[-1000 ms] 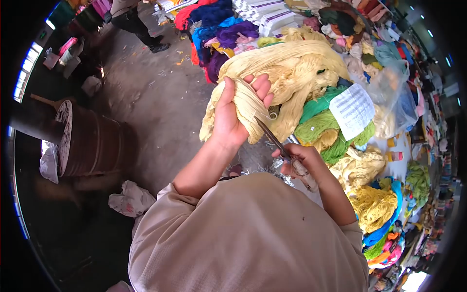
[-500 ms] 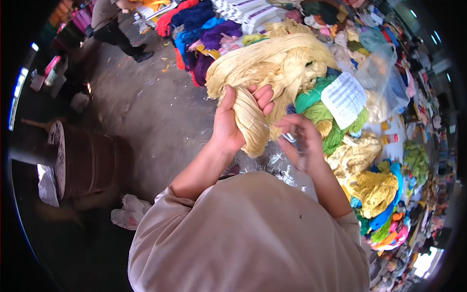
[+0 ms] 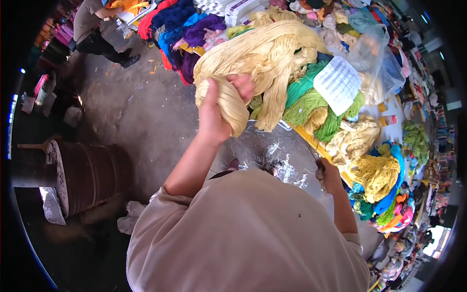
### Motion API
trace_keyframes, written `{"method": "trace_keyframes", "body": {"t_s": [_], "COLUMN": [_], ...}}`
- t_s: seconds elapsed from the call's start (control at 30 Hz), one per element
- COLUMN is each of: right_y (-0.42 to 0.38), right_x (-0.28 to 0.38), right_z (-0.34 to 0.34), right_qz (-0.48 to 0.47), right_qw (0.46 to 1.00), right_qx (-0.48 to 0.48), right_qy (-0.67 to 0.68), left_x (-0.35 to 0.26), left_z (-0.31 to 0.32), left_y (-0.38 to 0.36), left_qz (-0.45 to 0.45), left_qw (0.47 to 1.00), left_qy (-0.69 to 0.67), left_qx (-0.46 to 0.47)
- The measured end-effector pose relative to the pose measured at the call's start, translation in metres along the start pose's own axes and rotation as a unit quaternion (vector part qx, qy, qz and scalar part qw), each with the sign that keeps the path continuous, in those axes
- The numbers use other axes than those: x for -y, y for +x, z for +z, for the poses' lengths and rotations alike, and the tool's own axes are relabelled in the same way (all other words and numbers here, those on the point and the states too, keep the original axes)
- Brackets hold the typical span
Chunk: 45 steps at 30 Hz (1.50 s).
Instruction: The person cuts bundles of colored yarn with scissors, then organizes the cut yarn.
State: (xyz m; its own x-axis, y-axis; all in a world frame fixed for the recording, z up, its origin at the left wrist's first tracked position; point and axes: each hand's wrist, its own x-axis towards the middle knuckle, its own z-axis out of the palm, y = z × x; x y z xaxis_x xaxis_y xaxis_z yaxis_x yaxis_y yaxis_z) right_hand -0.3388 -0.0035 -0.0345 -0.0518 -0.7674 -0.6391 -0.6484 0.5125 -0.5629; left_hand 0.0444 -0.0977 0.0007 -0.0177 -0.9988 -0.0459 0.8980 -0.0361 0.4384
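My left hand (image 3: 214, 114) is wrapped round a twisted skein of cream yarn (image 3: 232, 106), held up in front of the table. Behind it, a large heap of loose cream yarn (image 3: 258, 46) drapes over the table's edge. Lower down on the right, my right hand (image 3: 332, 176) hangs beside the yellow table edge (image 3: 311, 139). Its fingers are closed around a small dark object that I cannot make out. Green yarn (image 3: 306, 109) lies near the edge, with a printed sheet of paper (image 3: 337, 85) on top of it.
Yellow yarn (image 3: 374, 177) and a clear plastic bag (image 3: 372, 61) lie to the right. Red, blue and purple yarn (image 3: 204, 30) is piled at the back. A rusty drum (image 3: 92, 173) stands at left. White thread scraps (image 3: 284, 168) litter the floor. Another person (image 3: 92, 29) stands far left.
My left hand has moved left with the skein and turned it. My right hand has dropped away from the skein, down and to the right beside the table edge.
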Motion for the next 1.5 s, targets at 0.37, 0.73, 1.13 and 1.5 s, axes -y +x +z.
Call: {"method": "trace_keyframes", "body": {"t_s": [0.37,0.73,1.13,1.5], "right_y": [-0.001,-0.001,-0.027,-0.028], "right_x": [0.158,0.133,0.145,0.166], "right_z": [0.06,0.039,0.052,0.064], "right_qz": [-0.303,-0.471,-0.106,-0.169], "right_qw": [0.745,0.87,0.907,0.912], "right_qx": [0.104,-0.079,0.27,0.262], "right_qy": [0.585,0.124,0.304,0.266], "left_x": [0.029,-0.042,0.003,-0.013], "left_z": [0.061,-0.012,0.029,0.018], "left_y": [-0.001,0.015,-0.003,-0.012], "left_qz": [0.274,0.138,-0.08,-0.052], "left_qw": [0.542,0.961,0.917,0.972], "left_qy": [0.715,0.184,-0.347,-0.163], "left_qx": [0.347,0.154,0.182,0.159]}}
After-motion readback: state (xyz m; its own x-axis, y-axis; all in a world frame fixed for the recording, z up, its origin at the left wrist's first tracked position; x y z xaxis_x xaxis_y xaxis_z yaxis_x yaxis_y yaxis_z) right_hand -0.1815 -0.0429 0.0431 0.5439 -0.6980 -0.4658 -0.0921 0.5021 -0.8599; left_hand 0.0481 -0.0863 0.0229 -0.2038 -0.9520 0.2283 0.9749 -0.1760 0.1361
